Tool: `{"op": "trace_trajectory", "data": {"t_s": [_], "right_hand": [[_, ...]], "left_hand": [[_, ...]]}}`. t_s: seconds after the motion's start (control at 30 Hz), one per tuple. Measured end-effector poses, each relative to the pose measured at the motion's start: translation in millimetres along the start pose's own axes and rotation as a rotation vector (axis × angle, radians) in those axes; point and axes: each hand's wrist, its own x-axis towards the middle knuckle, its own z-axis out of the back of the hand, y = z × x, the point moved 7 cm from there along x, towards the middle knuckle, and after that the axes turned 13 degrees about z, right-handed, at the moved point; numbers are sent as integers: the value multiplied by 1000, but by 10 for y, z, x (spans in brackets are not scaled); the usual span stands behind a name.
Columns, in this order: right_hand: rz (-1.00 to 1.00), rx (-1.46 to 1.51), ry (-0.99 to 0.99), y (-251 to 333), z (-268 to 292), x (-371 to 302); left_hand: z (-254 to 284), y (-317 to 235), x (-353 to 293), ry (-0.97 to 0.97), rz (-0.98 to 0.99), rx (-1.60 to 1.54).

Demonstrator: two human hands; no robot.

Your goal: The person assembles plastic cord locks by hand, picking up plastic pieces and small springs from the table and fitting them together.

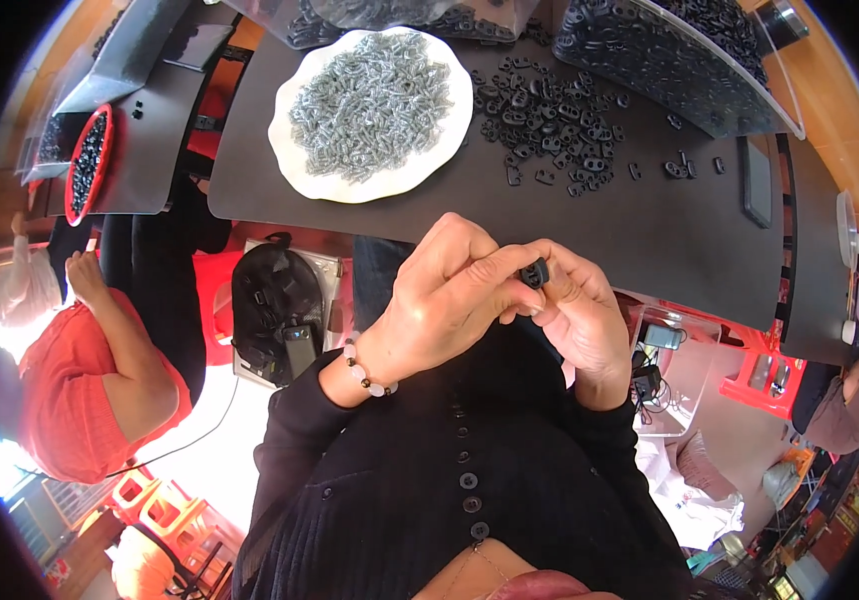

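Small black plastic part (534, 273)
Dark, blocky piece pinched between the fingertips of both hands, held up in front of the chest, just below the bench edge

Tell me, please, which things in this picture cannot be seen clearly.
- Small black part, head view: mostly hidden by the fingers of the left hand and right hand.
- Grey pieces on the white plate: too small to identify.
- Clear bags: cut off by the top edge.
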Motion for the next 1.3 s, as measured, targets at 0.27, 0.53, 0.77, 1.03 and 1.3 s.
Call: {"op": "trace_trajectory", "data": {"t_s": [0.27,0.53,0.77,1.03,1.3], "right_hand": [[-12,-224,4,-45,113,-29],[110,-446,-38,199,123,-47],[207,-649,-81,424,168,39],[450,-1265,-230,727,278,290],[563,-1716,-68,818,125,717]], "left_hand": [[141,-11,105,-52,-18,47],[1211,-207,1488,-559,-278,680],[1146,678,1958,-139,259,863],[974,405,1234,-395,-166,460],[45,389,79,148,399,-18]]}}
